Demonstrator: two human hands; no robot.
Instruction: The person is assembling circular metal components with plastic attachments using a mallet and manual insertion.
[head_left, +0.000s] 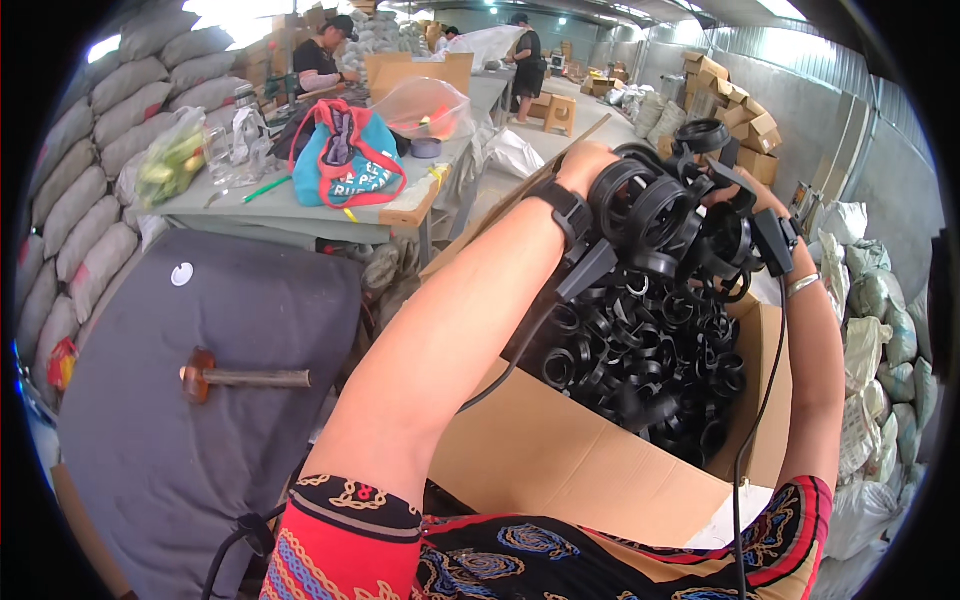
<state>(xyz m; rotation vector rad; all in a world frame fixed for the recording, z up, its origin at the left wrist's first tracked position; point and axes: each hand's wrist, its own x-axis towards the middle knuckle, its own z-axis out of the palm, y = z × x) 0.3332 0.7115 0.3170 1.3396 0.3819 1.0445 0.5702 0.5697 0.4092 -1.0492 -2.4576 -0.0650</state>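
Between my two raised hands is a bunch of black plastic rings (645,215), some with flat tabs. My left hand (584,168) presses the bunch from its left side, and my right hand (755,192) clasps it from the right. Most of my fingers are hidden behind the rings. Below them stands an open cardboard box (570,465), with many more loose black rings (640,350) heaped inside. Each wrist wears a black strapped device with a cable.
To the left, a mallet (245,378) and a white disc (181,274) lie on a dark cloth-covered surface (240,460). Behind it, a worktable (270,225) carries a blue and red bag (345,160). Stacked sacks (90,210) line the left wall. Several people work farther back.
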